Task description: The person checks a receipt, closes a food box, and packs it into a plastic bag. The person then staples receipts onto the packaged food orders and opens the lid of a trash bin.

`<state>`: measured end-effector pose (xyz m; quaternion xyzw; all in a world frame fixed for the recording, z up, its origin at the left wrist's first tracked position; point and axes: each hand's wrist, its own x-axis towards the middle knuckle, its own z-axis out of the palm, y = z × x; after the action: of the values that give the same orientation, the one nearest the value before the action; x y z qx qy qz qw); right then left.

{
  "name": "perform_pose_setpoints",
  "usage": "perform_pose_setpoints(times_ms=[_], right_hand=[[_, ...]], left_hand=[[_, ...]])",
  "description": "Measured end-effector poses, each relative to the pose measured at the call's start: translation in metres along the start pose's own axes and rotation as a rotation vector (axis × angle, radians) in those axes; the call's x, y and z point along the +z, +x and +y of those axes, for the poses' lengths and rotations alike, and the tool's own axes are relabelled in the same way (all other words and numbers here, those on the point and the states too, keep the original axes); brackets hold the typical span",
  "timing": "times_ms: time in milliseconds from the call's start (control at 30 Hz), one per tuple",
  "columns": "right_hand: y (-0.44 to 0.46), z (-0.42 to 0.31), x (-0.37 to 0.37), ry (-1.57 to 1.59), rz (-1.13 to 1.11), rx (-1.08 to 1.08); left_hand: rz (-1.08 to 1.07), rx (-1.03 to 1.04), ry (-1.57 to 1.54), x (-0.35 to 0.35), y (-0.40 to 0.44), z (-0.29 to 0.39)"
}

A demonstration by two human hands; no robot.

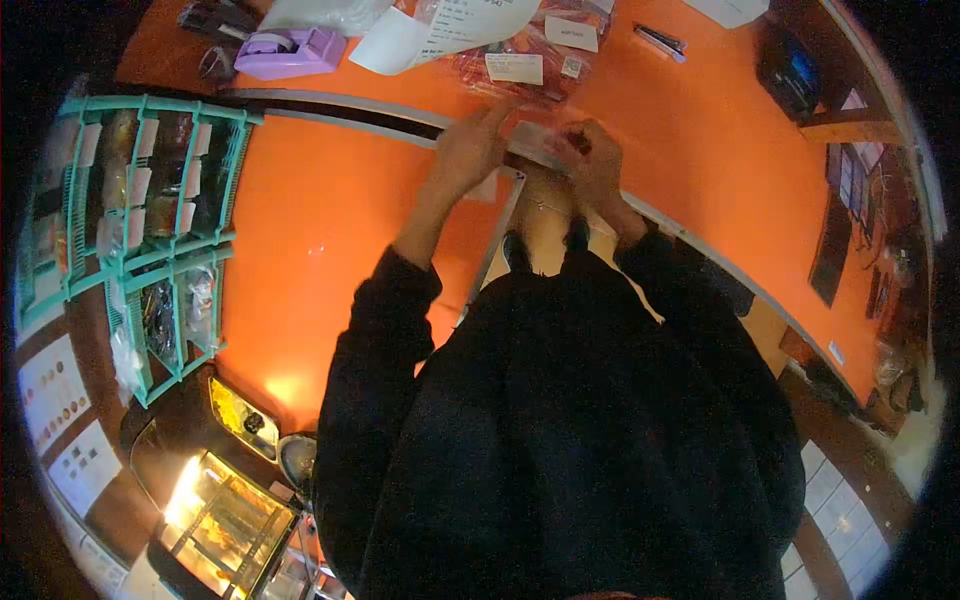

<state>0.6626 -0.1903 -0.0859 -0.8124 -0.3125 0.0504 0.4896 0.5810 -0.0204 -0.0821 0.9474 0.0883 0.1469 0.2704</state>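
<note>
My left hand (473,152) and my right hand (597,168) are raised close together over the front edge of the orange counter. Between them is a small see-through plastic bag (540,142), blurred in part. The fingers of both hands are closed at its two sides; the fingertips are hard to make out. Just beyond lie clear packets with red contents (480,72) and white labels (515,69). A printed paper slip (440,35) rests beside them.
A lilac tape dispenser (290,52) stands at the back left. Teal wire racks (243,165) hold labelled packets on the left. A stapler (660,43) and a dark device (788,75) are at the right. A lit glass case (230,525) glows at lower left.
</note>
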Motion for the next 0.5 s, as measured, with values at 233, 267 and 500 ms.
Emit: perform_pose_setpoints(times_ms=[233, 267, 500], right_hand=[[0.032, 0.007, 0.037, -0.358, 0.305, -0.239], [0.034, 0.009, 0.039, -0.358, 0.309, -0.237], [0.041, 0.014, 0.048, -0.58, 0.538, -0.398]], left_hand=[[-0.101, -0.115, 0.335, -0.026, 0.014, -0.003], [-0.102, -0.11, 0.335, -0.022, 0.005, 0.001], [-0.117, -0.108, 0.172, 0.036, -0.001, 0.009]])
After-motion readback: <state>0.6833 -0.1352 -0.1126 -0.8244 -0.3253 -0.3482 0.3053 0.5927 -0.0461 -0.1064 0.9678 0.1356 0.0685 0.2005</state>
